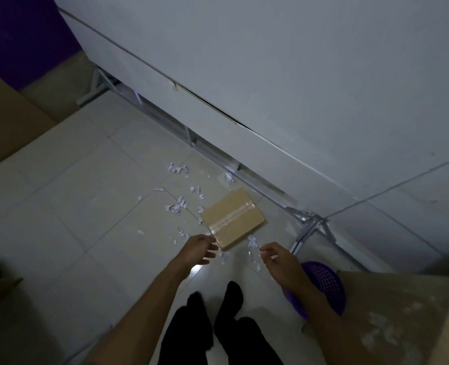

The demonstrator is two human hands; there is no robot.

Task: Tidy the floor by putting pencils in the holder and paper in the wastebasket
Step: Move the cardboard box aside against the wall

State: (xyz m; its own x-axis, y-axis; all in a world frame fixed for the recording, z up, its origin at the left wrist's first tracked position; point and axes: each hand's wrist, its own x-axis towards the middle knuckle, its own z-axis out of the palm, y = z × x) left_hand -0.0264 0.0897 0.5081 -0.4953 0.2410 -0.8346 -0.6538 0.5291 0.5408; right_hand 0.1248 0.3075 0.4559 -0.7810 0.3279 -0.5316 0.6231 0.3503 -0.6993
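Several white paper scraps (177,205) lie scattered over the pale tiled floor, some close to a taped cardboard box (232,217). More scraps (252,242) lie between my hands. My left hand (198,248) reaches forward by the box's near corner, fingers relaxed and holding nothing. My right hand (278,259) hovers to the right of it, fingers loosely bent and empty. A purple mesh wastebasket (326,283) stands on the floor just behind my right forearm. No pencils or holder are in view.
A white table (297,75) on a metal frame (307,225) fills the upper right. Cardboard boxes sit at the far left (10,122) and lower right (392,320). My dark-clad legs (218,325) stand below the hands.
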